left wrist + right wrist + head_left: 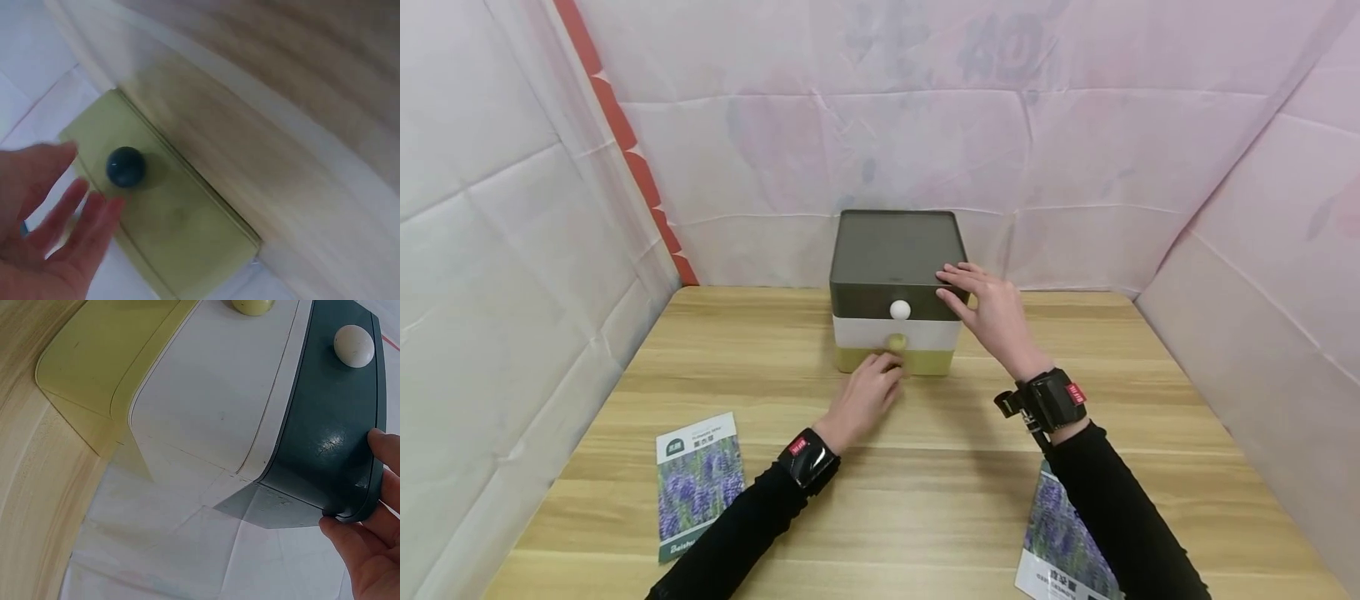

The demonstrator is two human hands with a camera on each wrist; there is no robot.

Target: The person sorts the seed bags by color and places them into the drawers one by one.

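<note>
On the wooden table [925,467], listed left to right.

1. Seed packet [696,483], lavender print, flat near the front edge beside my left sleeve; untouched.

2. My left hand [865,398], reaching to the bottom, yellow-green drawer [850,360] of the small drawer unit [895,292]. The wrist view shows fingers [75,212] spread and relaxed just beside the dark knob [125,166], not closed round it; the head view hides the contact, so I cannot tell whether any fingertip touches. I judge the hand is placed to take the knob.

3. Drawer unit, standing at the back of the table against the draped wall [925,150]: yellow-green drawer at the bottom, white drawer [865,333] in the middle, dark grey drawer [331,431] with a white knob [899,310] on top. All three look pushed in.

4. My right hand [988,312], fingers straight, laid over the unit's top right corner, thumb at its front edge; likely bracing it against sliding.

5. Second seed packet [1063,542], partly under my right sleeve.
</note>
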